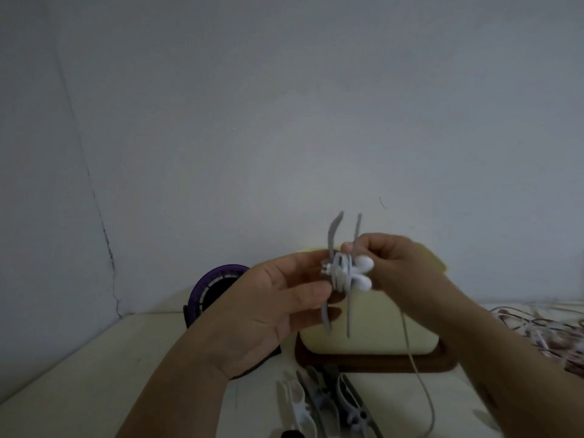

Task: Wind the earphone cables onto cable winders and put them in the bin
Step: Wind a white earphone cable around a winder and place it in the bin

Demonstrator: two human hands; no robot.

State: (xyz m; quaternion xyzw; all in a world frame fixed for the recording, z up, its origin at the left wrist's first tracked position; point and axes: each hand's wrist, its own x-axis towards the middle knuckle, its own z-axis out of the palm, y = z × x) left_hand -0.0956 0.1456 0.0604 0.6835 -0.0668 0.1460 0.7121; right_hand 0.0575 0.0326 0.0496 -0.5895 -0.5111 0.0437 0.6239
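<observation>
Both hands are raised in front of the wall. My left hand (268, 308) pinches a grey cable winder (335, 235) whose two thin arms stick up and down. White earbuds (363, 273) and a few turns of white cable sit at its middle. My right hand (395, 263) pinches the cable at the winder from the right. The loose white earphone cable (420, 384) hangs down from my right hand to the table. A cream bin with a dark brown base (373, 361) stands behind and below the hands.
A purple-rimmed round container (218, 279) stands at the left, partly behind my left hand. Several spare winders (325, 403) lie at the table's front. A tangle of pinkish-white cables (543, 330) lies at the right. The wall is close behind.
</observation>
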